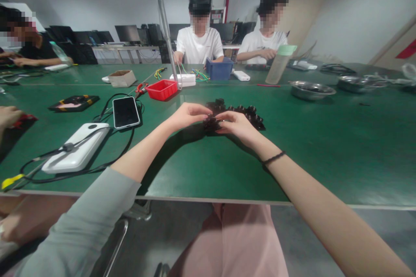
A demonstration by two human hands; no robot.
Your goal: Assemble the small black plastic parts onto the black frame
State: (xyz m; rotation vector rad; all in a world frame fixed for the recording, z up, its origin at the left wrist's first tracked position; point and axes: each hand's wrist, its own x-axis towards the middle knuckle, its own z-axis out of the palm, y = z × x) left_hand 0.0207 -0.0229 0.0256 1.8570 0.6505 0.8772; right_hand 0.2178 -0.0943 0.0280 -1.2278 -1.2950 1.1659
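Observation:
Several small black knobbed parts sit grouped on the green table, just past my hands. From the left, my left hand reaches in, its fingers bent together at the near left end of the group. Facing it, my right hand has thumb and fingers closed round the same spot. Between both sets of fingertips is a small black part, pinched low over the table. Its exact kind is too dark and small to make out. A dark braided band circles my right wrist.
To the left lie a white power bank with black cable and a phone. Further back are a red tray, a blue bin, a bottle and a metal bowl. Other people sit around the table.

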